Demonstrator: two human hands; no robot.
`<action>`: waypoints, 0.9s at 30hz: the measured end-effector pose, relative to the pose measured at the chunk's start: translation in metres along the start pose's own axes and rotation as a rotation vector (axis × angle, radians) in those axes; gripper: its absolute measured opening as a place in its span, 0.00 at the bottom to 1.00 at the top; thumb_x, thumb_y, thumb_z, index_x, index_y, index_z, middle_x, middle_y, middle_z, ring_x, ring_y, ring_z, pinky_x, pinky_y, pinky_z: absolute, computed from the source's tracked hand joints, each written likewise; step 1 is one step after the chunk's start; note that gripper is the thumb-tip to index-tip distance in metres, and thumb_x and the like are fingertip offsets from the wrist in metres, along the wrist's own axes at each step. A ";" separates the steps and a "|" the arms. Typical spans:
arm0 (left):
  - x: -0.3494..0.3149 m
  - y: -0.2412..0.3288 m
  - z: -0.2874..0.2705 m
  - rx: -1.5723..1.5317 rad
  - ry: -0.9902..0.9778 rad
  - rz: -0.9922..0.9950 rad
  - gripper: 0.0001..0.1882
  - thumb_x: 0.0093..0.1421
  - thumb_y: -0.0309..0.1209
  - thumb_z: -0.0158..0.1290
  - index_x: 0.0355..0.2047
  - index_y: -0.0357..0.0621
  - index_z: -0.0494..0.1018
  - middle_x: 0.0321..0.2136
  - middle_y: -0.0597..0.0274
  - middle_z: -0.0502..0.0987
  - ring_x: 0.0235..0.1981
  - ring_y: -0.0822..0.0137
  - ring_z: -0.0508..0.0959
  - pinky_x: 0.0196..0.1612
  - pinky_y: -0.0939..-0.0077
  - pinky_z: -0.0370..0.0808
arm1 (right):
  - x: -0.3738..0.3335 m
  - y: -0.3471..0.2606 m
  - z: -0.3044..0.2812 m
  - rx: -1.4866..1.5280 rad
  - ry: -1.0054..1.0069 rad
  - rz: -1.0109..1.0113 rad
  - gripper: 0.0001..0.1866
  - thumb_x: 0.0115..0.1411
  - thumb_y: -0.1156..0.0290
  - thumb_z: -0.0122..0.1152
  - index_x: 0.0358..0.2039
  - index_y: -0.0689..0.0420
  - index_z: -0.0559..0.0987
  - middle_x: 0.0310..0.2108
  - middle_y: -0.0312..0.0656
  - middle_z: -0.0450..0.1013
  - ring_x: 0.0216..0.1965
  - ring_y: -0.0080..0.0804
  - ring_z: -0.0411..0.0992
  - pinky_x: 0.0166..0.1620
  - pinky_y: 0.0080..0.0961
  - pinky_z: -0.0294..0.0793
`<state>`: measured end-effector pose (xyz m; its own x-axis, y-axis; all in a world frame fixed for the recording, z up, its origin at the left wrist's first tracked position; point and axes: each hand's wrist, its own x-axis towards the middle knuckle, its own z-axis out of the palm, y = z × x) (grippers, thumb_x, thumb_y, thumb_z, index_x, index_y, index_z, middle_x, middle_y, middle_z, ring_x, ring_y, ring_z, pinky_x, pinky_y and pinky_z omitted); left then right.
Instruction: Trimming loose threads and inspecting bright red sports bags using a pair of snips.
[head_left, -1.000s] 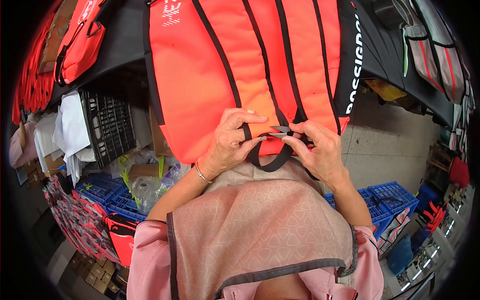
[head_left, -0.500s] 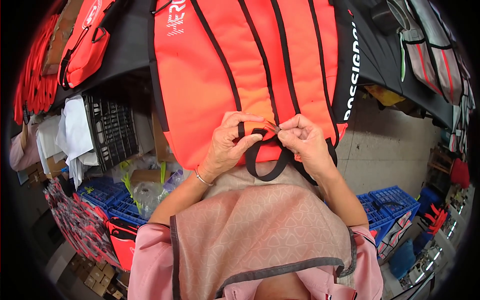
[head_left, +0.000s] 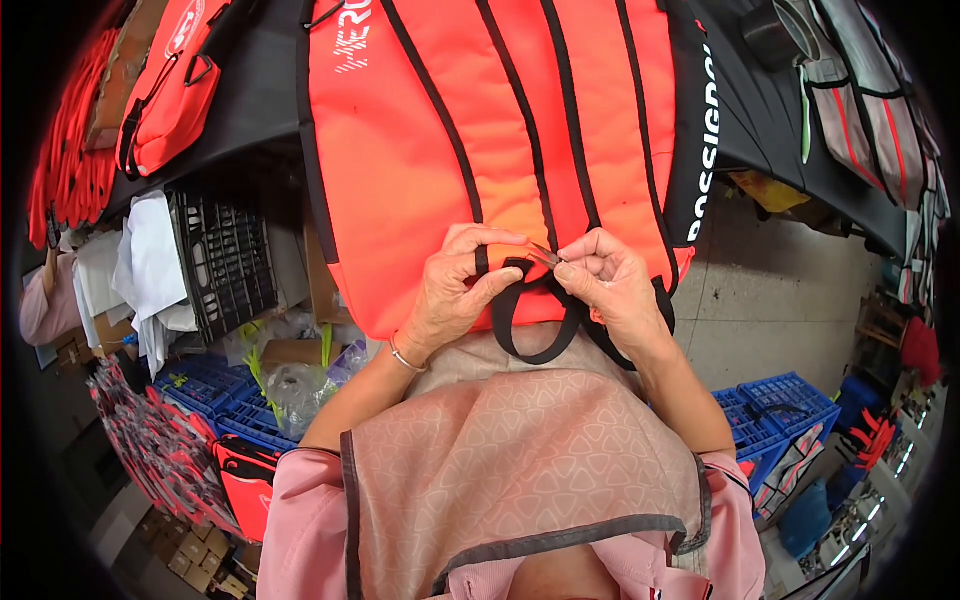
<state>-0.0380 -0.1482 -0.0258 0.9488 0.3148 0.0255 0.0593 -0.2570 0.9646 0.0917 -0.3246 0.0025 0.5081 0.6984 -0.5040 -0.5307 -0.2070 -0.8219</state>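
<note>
A large red-orange backpack (head_left: 400,180) with black piping lies in front of me, its lower end at my lap. My left hand (head_left: 455,280) is curled at this lower end, thumb and forefinger closing on fabric beside a black webbing loop (head_left: 540,355). Opposite it, my right hand (head_left: 610,285) is closed in a pinch, its fingertips nearly meeting the left ones. Between them shows a small, thin metal tool (head_left: 543,256). Its exact kind is too small to tell, and the fingers partly cover it. It seems to be in my right fingers.
Another red bag (head_left: 170,95) lies on the dark-covered table at upper left. A black crate (head_left: 225,260) and white sheets (head_left: 155,270) are on the left. Blue crates (head_left: 775,415) stand on the right, grey bag pieces (head_left: 855,130) at upper right.
Almost nothing differs. The right fingertips and the metal tool have shifted very slightly; both hands stay at the same spot on the backpack.
</note>
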 end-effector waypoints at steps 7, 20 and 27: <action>0.000 -0.001 0.000 0.029 0.008 0.011 0.10 0.53 0.26 0.62 0.38 0.44 0.82 0.44 0.62 0.79 0.46 0.62 0.73 0.51 0.70 0.70 | -0.009 -0.020 0.000 -0.219 0.144 -0.110 0.11 0.58 0.74 0.66 0.39 0.62 0.76 0.31 0.38 0.78 0.32 0.17 0.74 0.37 0.15 0.71; -0.002 -0.004 -0.001 0.007 -0.025 0.008 0.09 0.56 0.27 0.60 0.38 0.44 0.82 0.46 0.63 0.79 0.50 0.62 0.71 0.56 0.68 0.66 | 0.001 -0.028 -0.002 -0.810 0.007 -0.400 0.14 0.56 0.66 0.69 0.33 0.62 0.77 0.22 0.45 0.75 0.22 0.33 0.75 0.25 0.27 0.72; -0.001 -0.005 -0.001 0.026 -0.042 0.026 0.08 0.56 0.29 0.61 0.37 0.45 0.82 0.46 0.65 0.79 0.50 0.62 0.71 0.56 0.67 0.66 | 0.008 -0.021 -0.009 -0.696 -0.054 -0.288 0.10 0.57 0.69 0.68 0.31 0.62 0.78 0.22 0.40 0.76 0.23 0.25 0.74 0.26 0.24 0.70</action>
<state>-0.0398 -0.1460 -0.0305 0.9623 0.2692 0.0386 0.0424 -0.2887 0.9565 0.1132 -0.3203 0.0136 0.5185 0.8193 -0.2448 0.1783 -0.3836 -0.9062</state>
